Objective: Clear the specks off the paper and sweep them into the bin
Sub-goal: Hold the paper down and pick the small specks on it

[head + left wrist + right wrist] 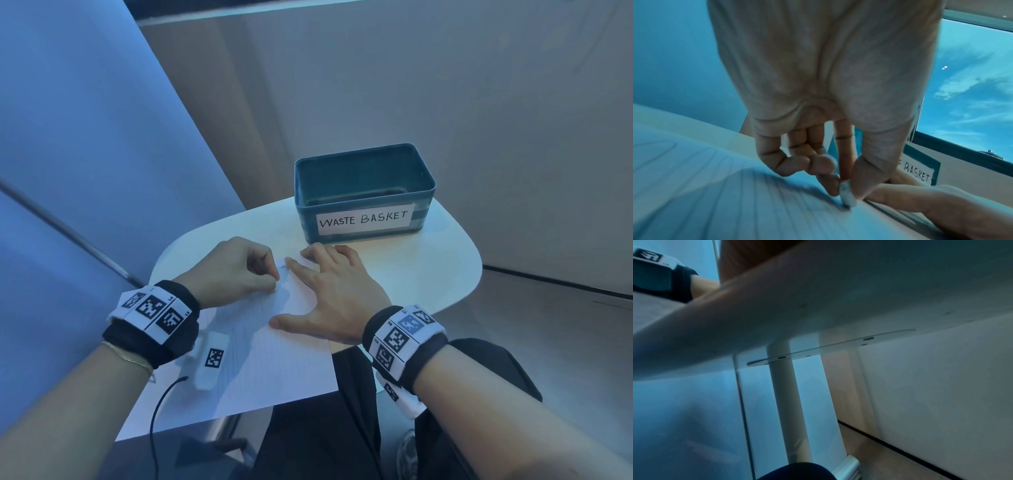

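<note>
A lined sheet of paper (274, 359) lies on a small white rounded table (445, 267). My left hand (274, 278) pinches a small white eraser (846, 193) between thumb and fingers, its tip pressed on the paper (735, 194) at a dark smudge (844, 207). Faint dark marks (283, 267) show just beyond the fingertips. My right hand (329, 291) lies flat with fingers spread on the sheet's far right part, one fingertip close to the eraser. Behind both hands stands a teal bin (363, 192) labelled "WASTE BASKET"; it looks empty inside.
A white tagged device (210, 359) with a black cable (161, 404) sits by my left wrist on the paper's left edge. The table's near edge ends above my dark-trousered legs (308, 428). One white pedestal leg (785, 402) holds up the table.
</note>
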